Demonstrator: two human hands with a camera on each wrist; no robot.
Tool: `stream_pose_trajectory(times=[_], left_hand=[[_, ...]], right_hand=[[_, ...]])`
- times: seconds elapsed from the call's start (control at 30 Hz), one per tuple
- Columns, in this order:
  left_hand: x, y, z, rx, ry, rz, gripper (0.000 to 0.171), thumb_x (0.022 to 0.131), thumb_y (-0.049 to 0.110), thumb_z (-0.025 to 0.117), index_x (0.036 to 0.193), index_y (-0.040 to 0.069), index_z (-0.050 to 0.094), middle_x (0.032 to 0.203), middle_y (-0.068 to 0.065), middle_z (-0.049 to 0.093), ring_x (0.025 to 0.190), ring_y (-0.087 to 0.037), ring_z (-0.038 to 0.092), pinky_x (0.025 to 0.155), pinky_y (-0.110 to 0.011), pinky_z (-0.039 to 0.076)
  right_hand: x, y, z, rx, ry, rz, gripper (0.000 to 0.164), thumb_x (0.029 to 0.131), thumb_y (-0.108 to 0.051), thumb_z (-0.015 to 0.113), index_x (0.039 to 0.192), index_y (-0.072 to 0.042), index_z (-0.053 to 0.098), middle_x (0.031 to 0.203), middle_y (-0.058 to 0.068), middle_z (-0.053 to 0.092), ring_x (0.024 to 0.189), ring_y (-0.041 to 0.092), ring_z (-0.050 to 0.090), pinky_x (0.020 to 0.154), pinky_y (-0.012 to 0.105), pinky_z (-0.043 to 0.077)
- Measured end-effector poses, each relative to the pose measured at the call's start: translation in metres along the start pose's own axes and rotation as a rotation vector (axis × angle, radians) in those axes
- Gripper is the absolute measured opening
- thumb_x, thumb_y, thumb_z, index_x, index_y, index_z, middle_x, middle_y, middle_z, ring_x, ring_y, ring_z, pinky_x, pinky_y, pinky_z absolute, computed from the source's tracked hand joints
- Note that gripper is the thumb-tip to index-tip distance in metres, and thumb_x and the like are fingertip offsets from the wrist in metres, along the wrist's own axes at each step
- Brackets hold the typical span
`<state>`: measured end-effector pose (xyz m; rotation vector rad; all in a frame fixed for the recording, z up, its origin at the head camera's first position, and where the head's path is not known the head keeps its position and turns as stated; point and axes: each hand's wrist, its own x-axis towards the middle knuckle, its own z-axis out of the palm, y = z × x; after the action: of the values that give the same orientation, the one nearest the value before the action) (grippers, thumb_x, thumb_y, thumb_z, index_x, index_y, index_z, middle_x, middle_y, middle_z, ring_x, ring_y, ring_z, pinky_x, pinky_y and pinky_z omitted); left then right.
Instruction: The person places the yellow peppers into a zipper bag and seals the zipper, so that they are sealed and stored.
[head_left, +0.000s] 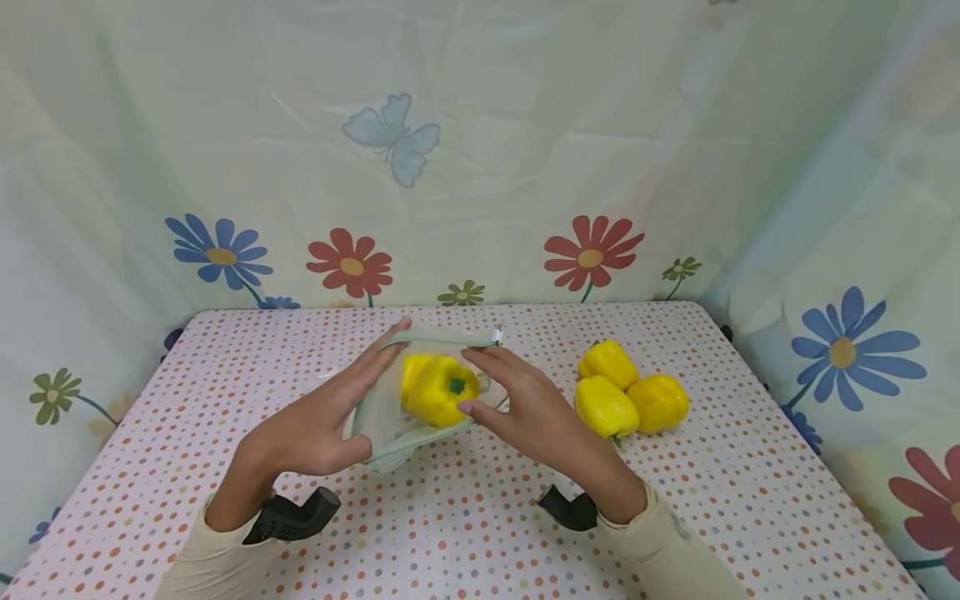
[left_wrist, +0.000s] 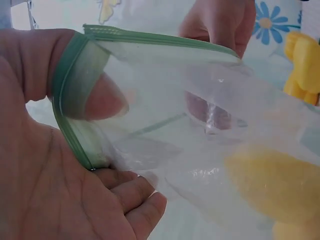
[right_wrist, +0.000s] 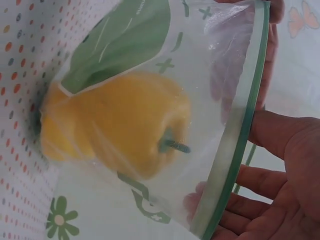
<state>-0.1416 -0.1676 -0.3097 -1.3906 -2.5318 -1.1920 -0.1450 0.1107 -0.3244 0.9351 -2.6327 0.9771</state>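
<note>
A clear zip bag [head_left: 386, 425] with a green-edged mouth leans toward me over the table. Inside it lies a yellow bell pepper [head_left: 438, 392], stem facing the mouth, with another yellow pepper [right_wrist: 65, 132] deeper behind it. My left hand [head_left: 322, 425] holds the bag's left rim, its thumb hooked into the mouth and its fingers spread along the edge. On the opposite side my right hand [head_left: 528, 396] holds the rim between thumb and fingers. Its thumb tip overlaps the pepper in the head view. Green printing [right_wrist: 120, 50] covers part of the bag's side.
Three more yellow bell peppers [head_left: 607, 404] sit grouped on the table to the right of the bag. A dotted cloth [head_left: 442, 533] covers the table. Behind it hangs a curtain [head_left: 487, 150] printed with flowers and a butterfly. Black wrist mounts [head_left: 292, 515] sit at both sleeves.
</note>
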Motion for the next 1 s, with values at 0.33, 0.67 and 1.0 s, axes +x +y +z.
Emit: stream_pose_trajectory(times=[0.33, 0.67, 1.0], left_hand=[[-0.004, 0.007, -0.002, -0.038, 0.012, 0.032, 0.095, 0.069, 0.008, 0.054, 0.156, 0.006, 0.015, 0.163, -0.008, -0.001, 0.144, -0.027, 0.017, 0.102, -0.048, 0.04], [-0.005, 0.004, 0.001, -0.023, -0.035, -0.022, 0.103, 0.069, 0.006, 0.054, 0.157, 0.009, -0.001, 0.162, -0.002, -0.011, 0.146, -0.026, 0.012, 0.107, -0.062, 0.024], [-0.006, 0.004, -0.002, -0.018, -0.029, -0.024, 0.102, 0.068, 0.008, 0.054, 0.157, 0.01, 0.004, 0.162, 0.0, -0.01, 0.146, -0.026, 0.009, 0.106, -0.062, 0.025]], right_hand=[[-0.012, -0.001, -0.012, 0.127, -0.001, -0.171, 0.044, 0.093, -0.02, 0.065, 0.135, -0.01, 0.058, 0.138, 0.003, 0.055, 0.129, 0.018, 0.048, 0.1, 0.039, 0.044], [-0.036, 0.01, -0.026, 0.408, 0.056, -0.453, 0.043, 0.086, 0.006, 0.058, 0.129, 0.0, 0.059, 0.127, 0.016, 0.062, 0.12, 0.028, 0.055, 0.1, 0.038, 0.044], [-0.059, 0.032, -0.037, 0.375, 0.135, -0.336, 0.043, 0.085, 0.014, 0.058, 0.127, 0.003, 0.059, 0.125, 0.017, 0.063, 0.119, 0.023, 0.056, 0.1, 0.03, 0.043]])
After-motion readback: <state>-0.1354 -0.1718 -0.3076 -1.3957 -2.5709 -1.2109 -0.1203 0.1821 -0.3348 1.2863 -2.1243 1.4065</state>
